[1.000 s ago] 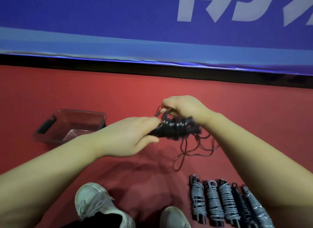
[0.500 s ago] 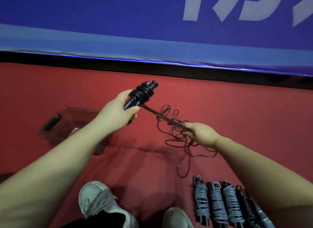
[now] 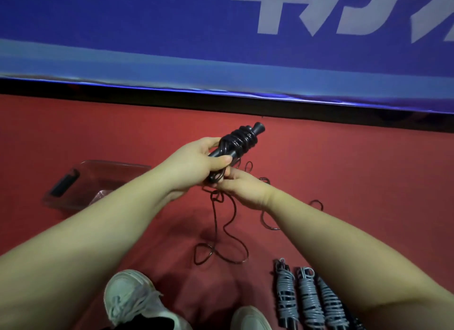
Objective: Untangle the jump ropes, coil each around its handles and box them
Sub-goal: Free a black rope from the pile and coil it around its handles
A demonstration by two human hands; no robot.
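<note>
Black jump rope: held up over the red floor, its paired handles pointing up and away to the right, with several turns of cord already wrapped round their upper part.
Left hand: clamped round the lower end of the handles, thumb lying across them, forearm reaching in from the lower left.
Right hand: just beneath the left hand and touching it, palm turned left; it seems to pinch the cord where it leaves the handles, though its fingertips are hidden behind the left hand.
Loose cord: hangs from between the two hands and trails in loops on the floor towards the white shoes.
Clear box: on the floor to the left, well apart from both hands.
Coiled grey ropes: lying side by side at the lower right, partly under the right forearm.
</note>
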